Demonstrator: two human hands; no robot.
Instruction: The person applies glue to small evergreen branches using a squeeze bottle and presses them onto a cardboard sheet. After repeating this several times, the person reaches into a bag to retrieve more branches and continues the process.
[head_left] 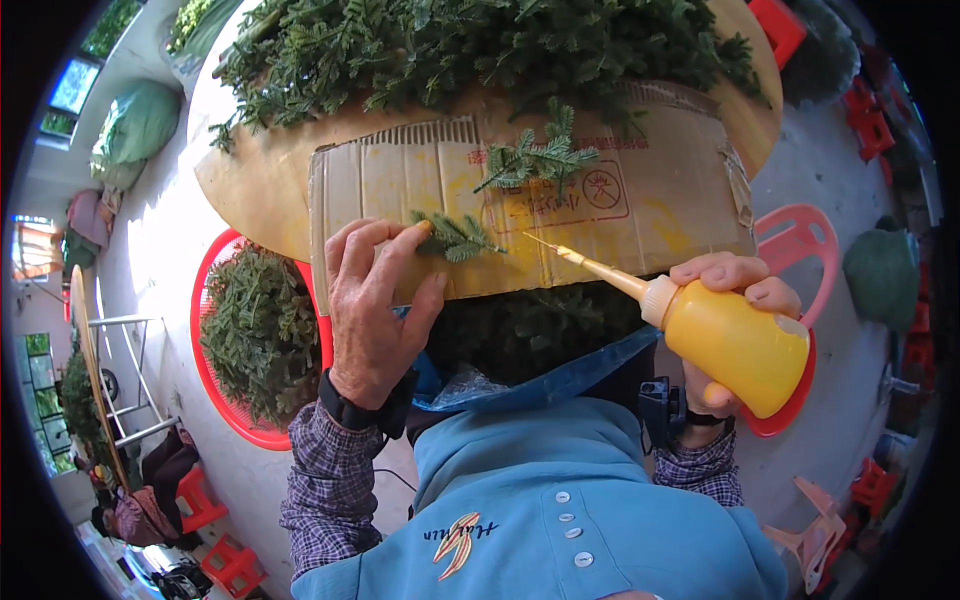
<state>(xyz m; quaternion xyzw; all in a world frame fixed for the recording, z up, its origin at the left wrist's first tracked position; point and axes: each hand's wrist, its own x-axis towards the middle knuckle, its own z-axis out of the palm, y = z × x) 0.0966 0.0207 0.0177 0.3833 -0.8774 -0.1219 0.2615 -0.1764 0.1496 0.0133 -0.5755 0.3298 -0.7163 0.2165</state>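
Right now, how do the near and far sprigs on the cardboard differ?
Size: the near sprig is smaller; the far sprig is larger.
Shape: the near sprig is one narrow shoot; the far sprig branches into several.
Contact: the left hand has a fingertip at the near sprig; no hand touches the far sprig.
Shared: both are green, needle-leaved, and seen against the cardboard.

Cardboard sheet (370, 190): red printed characters (565, 210) and a framed, crossed-through circular sign (601, 188). Light-blue garment (680, 540): dark embroidered lettering (475, 531) beside a striped emblem (460, 548).
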